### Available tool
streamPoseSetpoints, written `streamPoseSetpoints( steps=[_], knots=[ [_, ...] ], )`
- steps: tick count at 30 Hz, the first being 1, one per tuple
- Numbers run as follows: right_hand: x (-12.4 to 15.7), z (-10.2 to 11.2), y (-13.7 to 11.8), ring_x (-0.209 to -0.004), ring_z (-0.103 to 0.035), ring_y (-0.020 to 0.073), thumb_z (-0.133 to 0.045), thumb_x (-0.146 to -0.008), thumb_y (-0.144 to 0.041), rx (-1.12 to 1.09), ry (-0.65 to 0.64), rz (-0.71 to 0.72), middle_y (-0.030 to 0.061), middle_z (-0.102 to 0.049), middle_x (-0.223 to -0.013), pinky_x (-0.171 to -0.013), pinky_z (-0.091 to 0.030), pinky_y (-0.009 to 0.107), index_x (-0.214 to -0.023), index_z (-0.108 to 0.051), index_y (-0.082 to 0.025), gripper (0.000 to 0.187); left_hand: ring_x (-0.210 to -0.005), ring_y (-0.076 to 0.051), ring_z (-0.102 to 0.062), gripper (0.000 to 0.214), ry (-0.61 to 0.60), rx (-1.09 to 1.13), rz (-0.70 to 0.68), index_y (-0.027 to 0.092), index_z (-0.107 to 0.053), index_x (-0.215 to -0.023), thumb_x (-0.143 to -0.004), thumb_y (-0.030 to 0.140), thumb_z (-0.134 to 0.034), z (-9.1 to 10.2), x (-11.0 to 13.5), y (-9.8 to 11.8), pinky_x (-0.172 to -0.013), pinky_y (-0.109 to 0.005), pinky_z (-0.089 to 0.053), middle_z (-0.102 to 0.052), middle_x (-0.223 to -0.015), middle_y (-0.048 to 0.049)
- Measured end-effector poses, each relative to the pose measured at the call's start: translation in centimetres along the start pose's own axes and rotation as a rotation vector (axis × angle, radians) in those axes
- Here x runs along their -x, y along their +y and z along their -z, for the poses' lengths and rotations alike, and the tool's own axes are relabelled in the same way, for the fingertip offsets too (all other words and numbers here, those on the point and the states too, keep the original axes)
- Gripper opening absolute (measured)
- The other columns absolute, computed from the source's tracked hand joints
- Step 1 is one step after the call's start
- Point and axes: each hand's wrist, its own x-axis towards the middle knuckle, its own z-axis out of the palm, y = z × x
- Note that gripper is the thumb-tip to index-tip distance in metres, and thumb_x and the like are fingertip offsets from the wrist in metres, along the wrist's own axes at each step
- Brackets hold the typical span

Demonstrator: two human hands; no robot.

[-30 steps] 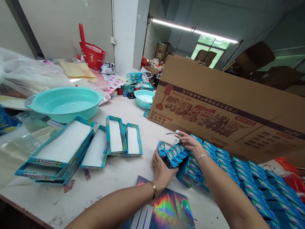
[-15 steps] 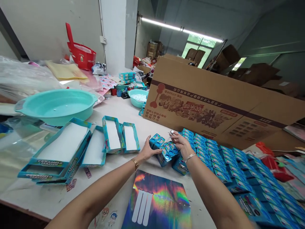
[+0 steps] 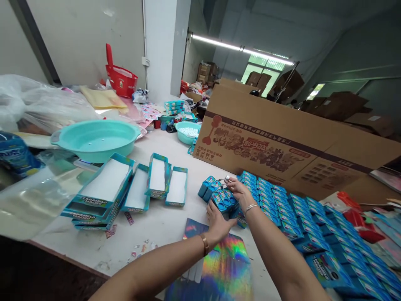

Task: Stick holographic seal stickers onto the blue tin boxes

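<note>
My left hand (image 3: 217,222) rests at the near side of a small group of blue candy-style boxes (image 3: 222,200). Its fingertips touch their near left corner, and the thumb is spread out to the right. Two more blue boxes (image 3: 209,187) stand just behind that group. Above the boxes, my right hand (image 3: 239,191) pinches a small silvery piece (image 3: 227,179), too small to name. Under my left forearm lies a shiny holographic sheet (image 3: 225,267), partly covered by the arm.
Rows of blue boxes (image 3: 300,225) fill the right side, before a large cardboard carton (image 3: 250,129). Open blue trays with white bottoms (image 3: 156,173) stand left of my hands. Behind them are a turquoise basin (image 3: 97,140) and a smaller bowl of white pieces (image 3: 188,130).
My left hand has moved right and nearer, from the left side of the boxes to their near side. My right hand stays almost in place with the silvery piece. The view has shifted left.
</note>
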Motion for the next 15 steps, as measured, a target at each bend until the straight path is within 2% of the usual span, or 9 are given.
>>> streamPoseSetpoints(
  steps=[3, 5, 7, 9, 11, 13, 15],
  knots=[
    [0.7, 0.7, 0.5, -0.107, -0.064, 0.0227, -0.061, -0.096, -0.038, -0.063, 0.058, 0.018, 0.0093, -0.061, -0.128, -0.090, -0.056, 0.044, -0.127, -0.059, -0.019, 0.036, -0.147, -0.041, -0.026, 0.119, 0.095, -0.021, -0.013, 0.002, -0.022, -0.147, -0.052, 0.028, -0.088, -0.7, -1.2, 0.2, -0.120, -0.045, -0.021, -0.029, -0.153, -0.0310],
    [1.5, 1.4, 1.1, -0.105, -0.064, 0.0217, -0.061, -0.097, -0.038, -0.118, 0.106, 0.040, 0.0090, -0.062, -0.126, -0.088, -0.056, 0.043, -0.125, -0.059, -0.018, 0.035, -0.143, -0.039, -0.034, 0.112, 0.119, 0.031, -0.066, 0.006, -0.029, -0.145, -0.053, 0.029, -0.089, -0.1, -2.2, -0.3, -0.118, -0.045, -0.027, -0.038, -0.149, -0.0276],
    [2.7, 2.0, 2.0, -0.095, -0.066, 0.0191, -0.065, -0.093, -0.031, -0.172, 0.140, 0.063, 0.0066, -0.066, -0.115, -0.082, -0.058, 0.038, -0.118, -0.062, -0.019, 0.028, -0.137, -0.036, -0.044, 0.102, 0.079, 0.117, -0.120, 0.011, -0.039, -0.140, -0.054, 0.032, -0.089, 1.4, -3.3, -0.9, -0.114, -0.044, -0.034, -0.048, -0.143, -0.0229],
    [4.4, 2.4, 2.9, -0.081, -0.067, 0.0162, -0.072, -0.079, -0.016, -0.222, 0.154, 0.088, 0.0022, -0.071, -0.099, -0.073, -0.058, 0.033, -0.106, -0.066, -0.021, 0.028, -0.130, -0.034, -0.051, 0.092, -0.057, 0.186, -0.151, 0.012, -0.047, -0.133, -0.056, 0.036, -0.090, 3.5, -4.3, -1.2, -0.111, -0.043, -0.038, -0.056, -0.136, -0.0200],
    [6.4, 2.5, 3.9, -0.071, -0.067, 0.0146, -0.071, -0.062, -0.006, -0.263, 0.155, 0.119, -0.0014, -0.073, -0.087, -0.068, -0.056, 0.030, -0.097, -0.066, -0.023, 0.040, -0.122, -0.033, -0.058, 0.084, -0.236, 0.200, -0.156, 0.012, -0.054, -0.126, -0.055, 0.039, -0.090, 5.7, -5.3, -0.9, -0.107, -0.043, -0.043, -0.064, -0.127, -0.0175],
    [8.7, 2.4, 4.9, -0.070, -0.066, 0.0141, -0.069, -0.054, -0.006, -0.290, 0.149, 0.151, -0.0020, -0.074, -0.088, -0.069, -0.055, 0.030, -0.095, -0.065, -0.024, 0.046, -0.111, -0.032, -0.064, 0.076, -0.383, 0.189, -0.152, 0.013, -0.063, -0.115, -0.049, 0.038, -0.091, 7.5, -6.2, -0.2, -0.100, -0.042, -0.048, -0.071, -0.115, -0.0133],
    [11.0, 2.2, 5.8, -0.074, -0.067, 0.0153, -0.069, -0.051, -0.010, -0.300, 0.143, 0.179, -0.0004, -0.075, -0.094, -0.069, -0.054, 0.032, -0.097, -0.065, -0.025, 0.048, -0.102, -0.030, -0.067, 0.067, -0.507, 0.169, -0.147, 0.014, -0.068, -0.105, -0.045, 0.035, -0.092, 8.7, -6.9, 0.6, -0.094, -0.041, -0.052, -0.075, -0.103, -0.0089]
  ],
)
